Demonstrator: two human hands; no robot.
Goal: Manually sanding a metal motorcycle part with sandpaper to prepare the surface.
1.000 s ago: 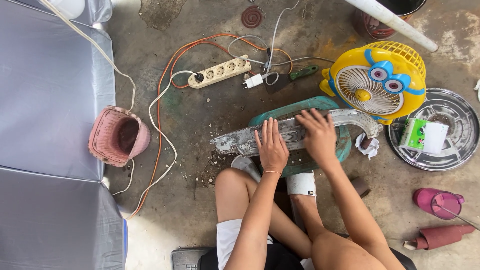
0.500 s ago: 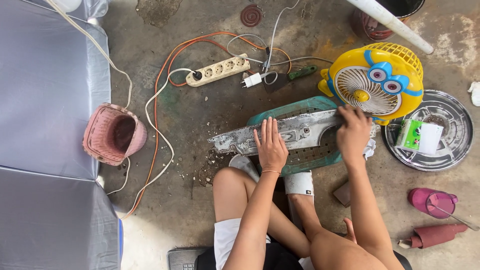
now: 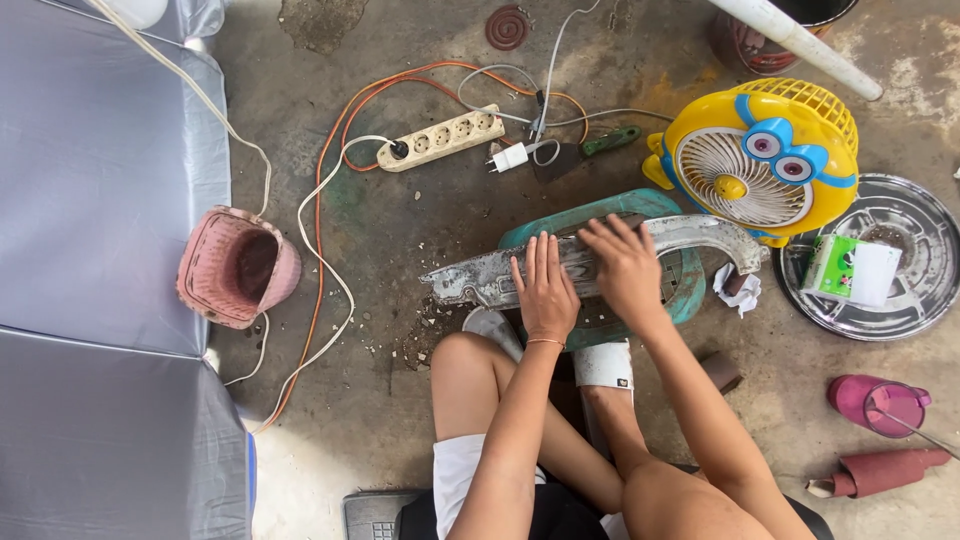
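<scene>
A long, curved, dirty grey metal part [image 3: 470, 278] lies across a round teal plastic stool [image 3: 690, 295] on the concrete floor in front of my knees. My left hand [image 3: 543, 290] lies flat on the middle of the part, fingers together and pointing away. My right hand [image 3: 625, 265] rests palm down on the part just to the right, fingers spread toward the left. Neither hand grips anything.
A yellow cartoon-faced fan [image 3: 757, 160] stands beyond the stool at the right, beside a round metal tray [image 3: 915, 300] with a green carton [image 3: 835, 265]. A white power strip [image 3: 440, 138], orange cable [image 3: 330, 200], pink basket [image 3: 235, 267] and grey sheet [image 3: 90, 200] lie left.
My right hand slid out to the right end of the metal part near the fan, then came back left beside my left hand. The left hand stayed put.
</scene>
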